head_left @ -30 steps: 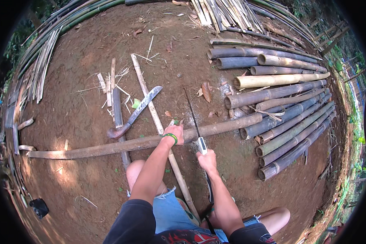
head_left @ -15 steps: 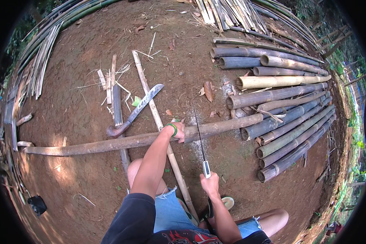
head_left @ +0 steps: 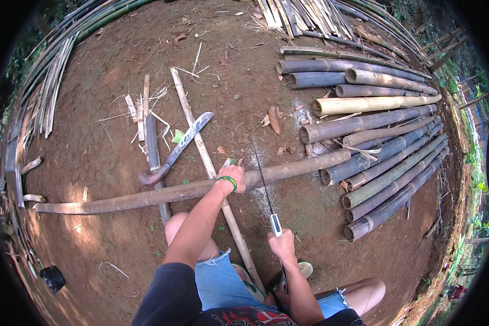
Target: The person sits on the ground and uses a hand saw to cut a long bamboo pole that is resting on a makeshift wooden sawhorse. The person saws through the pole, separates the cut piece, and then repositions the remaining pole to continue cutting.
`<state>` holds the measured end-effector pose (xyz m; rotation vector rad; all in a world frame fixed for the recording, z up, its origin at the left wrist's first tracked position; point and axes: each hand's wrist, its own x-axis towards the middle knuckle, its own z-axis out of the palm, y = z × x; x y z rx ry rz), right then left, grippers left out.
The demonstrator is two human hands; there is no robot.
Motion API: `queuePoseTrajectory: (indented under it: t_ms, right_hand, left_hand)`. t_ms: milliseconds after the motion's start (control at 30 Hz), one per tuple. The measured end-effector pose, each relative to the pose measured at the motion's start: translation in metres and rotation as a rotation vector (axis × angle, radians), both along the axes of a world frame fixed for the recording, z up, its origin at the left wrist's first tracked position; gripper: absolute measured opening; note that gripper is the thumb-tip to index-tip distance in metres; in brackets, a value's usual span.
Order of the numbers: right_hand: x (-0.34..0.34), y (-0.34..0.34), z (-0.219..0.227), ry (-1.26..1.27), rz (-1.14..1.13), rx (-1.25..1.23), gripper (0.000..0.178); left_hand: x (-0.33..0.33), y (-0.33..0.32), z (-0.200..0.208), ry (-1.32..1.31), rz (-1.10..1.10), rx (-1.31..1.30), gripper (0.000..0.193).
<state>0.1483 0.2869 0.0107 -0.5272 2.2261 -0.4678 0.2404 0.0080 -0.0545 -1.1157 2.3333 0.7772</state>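
Observation:
A long brown wooden pole lies crosswise before me, resting over a thin bamboo pole and a dark length of bamboo. My left hand, a green band at its wrist, is closed around the wooden pole just left of the saw. In my right hand is the white grip of a handsaw. Its narrow dark blade points away from me and crosses the pole. Left of my left hand, a machete with a curved brown handle lies across the thin bamboo.
Several cut bamboo poles lie side by side at the right, near the wooden pole's right end. Split strips are heaped at the far side, with more bamboo at far left. Pale dust and dry leaves mark the soil.
The view has shifted slightly, and my left forearm sits a little farther left and lower. Both hands keep their holds; the saw still crosses the pole at about the same place.

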Motion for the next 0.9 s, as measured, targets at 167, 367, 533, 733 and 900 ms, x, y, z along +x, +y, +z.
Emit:
queuePoseTrajectory:
  t_ms: [167, 367, 533, 733, 900]
  right_hand:
    - [-0.004, -0.031, -0.016, -0.002, -0.020, -0.050, 0.027]
    - [-0.005, -0.037, -0.016, -0.007, -0.055, -0.041, 0.026]
    - [-0.003, -0.029, -0.009, -0.051, -0.039, -0.039, 0.025]
    - [0.005, 0.021, 0.005, -0.029, 0.024, 0.041, 0.026]
    - [-0.018, -0.085, -0.026, 0.023, 0.017, -0.127, 0.025]
  left_hand:
    - [-0.009, -0.034, 0.019, -0.091, -0.046, 0.230, 0.059]
    - [0.003, 0.027, 0.008, 0.061, 0.168, -0.500, 0.032]
    - [0.011, 0.010, 0.003, 0.074, 0.080, -0.273, 0.034]
    - [0.018, 0.001, 0.008, 0.018, 0.055, -0.196, 0.036]
    - [0.005, -0.002, 0.020, 0.061, 0.045, -0.217, 0.036]
